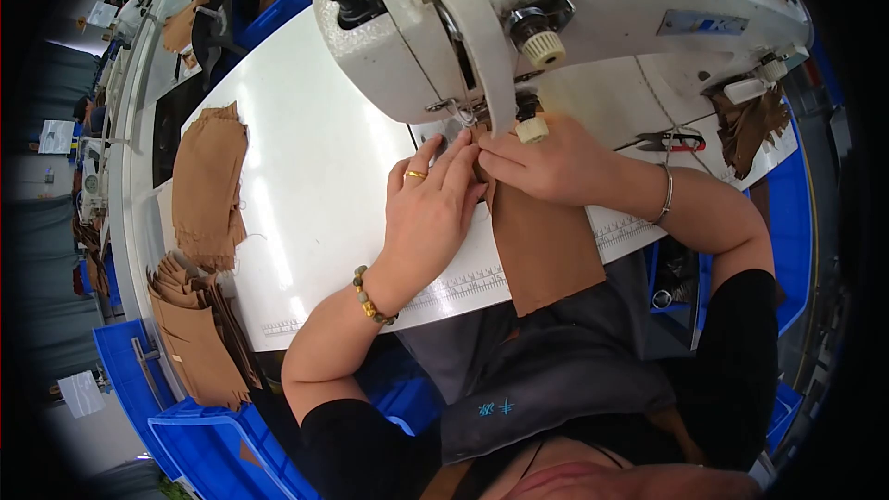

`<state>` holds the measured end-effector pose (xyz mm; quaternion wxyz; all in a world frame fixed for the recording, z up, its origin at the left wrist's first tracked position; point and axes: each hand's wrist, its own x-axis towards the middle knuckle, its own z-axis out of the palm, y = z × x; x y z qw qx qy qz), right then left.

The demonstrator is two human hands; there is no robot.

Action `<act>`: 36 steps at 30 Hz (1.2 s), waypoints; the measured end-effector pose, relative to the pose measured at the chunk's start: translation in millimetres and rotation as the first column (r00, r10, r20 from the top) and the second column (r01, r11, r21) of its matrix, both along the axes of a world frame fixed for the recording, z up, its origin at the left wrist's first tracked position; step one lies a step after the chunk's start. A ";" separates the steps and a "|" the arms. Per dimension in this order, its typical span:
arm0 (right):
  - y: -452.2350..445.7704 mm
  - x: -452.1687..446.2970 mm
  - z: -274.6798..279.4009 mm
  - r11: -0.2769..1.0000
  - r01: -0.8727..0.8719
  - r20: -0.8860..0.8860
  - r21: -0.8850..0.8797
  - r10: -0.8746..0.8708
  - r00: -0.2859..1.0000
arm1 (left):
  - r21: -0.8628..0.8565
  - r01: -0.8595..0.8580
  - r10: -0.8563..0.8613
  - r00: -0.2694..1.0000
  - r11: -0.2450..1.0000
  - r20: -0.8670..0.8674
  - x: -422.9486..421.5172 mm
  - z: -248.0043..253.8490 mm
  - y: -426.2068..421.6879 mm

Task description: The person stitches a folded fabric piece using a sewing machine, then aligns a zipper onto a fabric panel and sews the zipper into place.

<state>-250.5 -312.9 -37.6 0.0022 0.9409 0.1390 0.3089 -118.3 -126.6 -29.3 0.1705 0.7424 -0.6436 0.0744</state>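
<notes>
A brown fabric piece [544,245] runs from beneath the presser foot of a white sewing machine [407,46] and hangs over the table's front edge toward my lap. My left hand [431,208] lies left of the needle area, its fingers stretched forward, with the fingertips and thumb at the fabric's left edge. My right hand [548,165] has curled fingers pinching the fabric just right of the presser foot. The needle tip and the fabric under the foot are mostly hidden by my fingers.
Stacked brown fabric pieces [211,187] lie on the white table's left side, with another bundle [194,338] below. Thread snips [671,142] and brown scraps [748,130] lie at the right. Blue bins [222,444] stand at the lower left. A printed ruler [463,285] follows the front edge.
</notes>
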 end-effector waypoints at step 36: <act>-8.6 2.1 -3.8 0.983 0.015 -0.087 0.184 0.001 0.996 | 0.043 0.000 -0.009 0.980 0.999 0.199 -3.4 6.3 -1.7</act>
